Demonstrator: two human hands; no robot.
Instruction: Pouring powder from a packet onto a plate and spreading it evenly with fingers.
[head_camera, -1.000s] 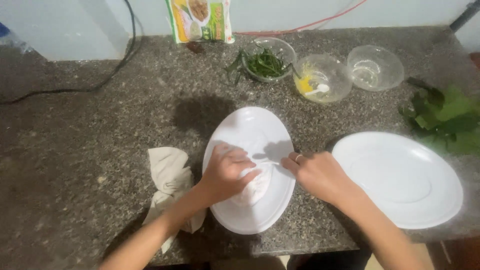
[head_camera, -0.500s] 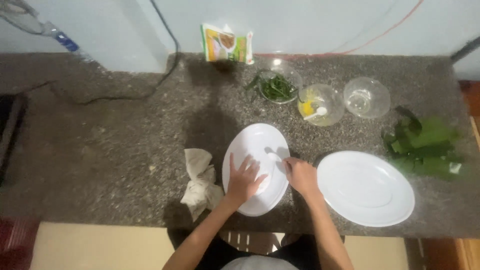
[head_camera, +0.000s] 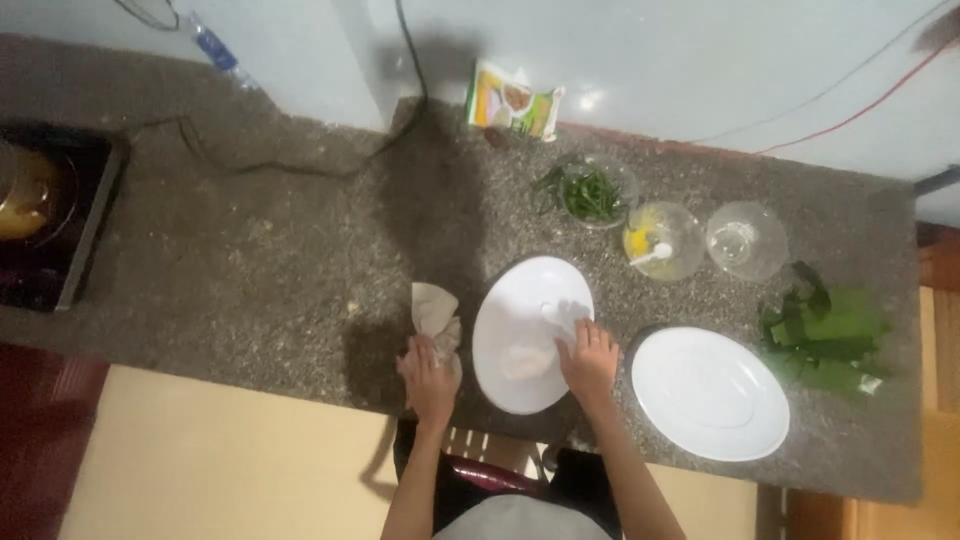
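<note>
A white oval plate (head_camera: 520, 300) lies on the speckled stone counter (head_camera: 300, 260) in front of me, with a pale lump of dough on it (head_camera: 525, 362). My right hand (head_camera: 590, 362) rests on the plate's right edge, fingers spread beside a small white piece (head_camera: 562, 315). My left hand (head_camera: 430, 378) lies on a crumpled beige cloth (head_camera: 435, 312) just left of the plate, fingers curled over its lower end.
A second white plate (head_camera: 710, 392) sits to the right, green leaves (head_camera: 825, 335) beyond it. Behind are three glass bowls: green chillies (head_camera: 590, 192), yellow contents with a spoon (head_camera: 655, 243), one empty (head_camera: 745, 240). A packet (head_camera: 515, 103) leans on the wall. A stove (head_camera: 50, 225) stands far left.
My left hand has left the plate and moved left onto the beige cloth. The right hand stays at the plate's right edge. The camera view has pulled back and higher.
</note>
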